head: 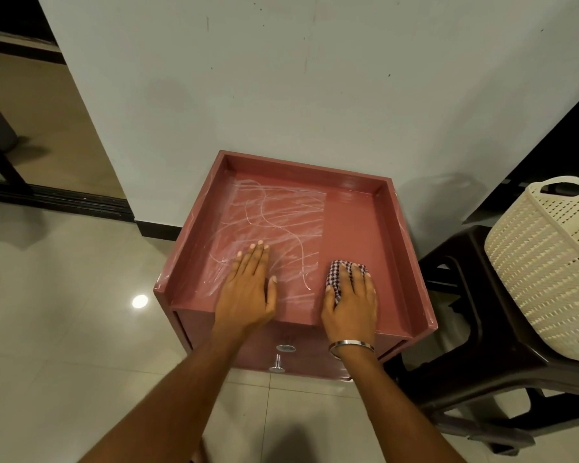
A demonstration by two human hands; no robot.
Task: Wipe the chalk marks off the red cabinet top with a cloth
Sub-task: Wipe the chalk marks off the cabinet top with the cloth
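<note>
Head view, near to far. Right hand (350,302) lies at the near edge of the red cabinet top (358,228), palm down, fingers nearly straight and together, pressing a folded checked cloth (338,275) flat against the surface; the cloth shows beyond and beside the fingertips. Left hand (248,289) rests flat at about 9 o'clock from the right, fingers straight and close, holding nothing, apparently bracing the cabinet.

The cloth sits at the near end of a clean strip whose long axis runs near to far, toward 12 o'clock. Chalk marks (274,215) begin just beside the cloth's left edge and spread from 9 to 11 o'clock of it, up to the far and left rims; some lie under and round the left hand. The right hand, already on the cloth, is the nearer for wiping.

Judgement: roughly a third looks cleaned; the next pass likely starts one strip leftward, and the left hand would have to shift.
</note>
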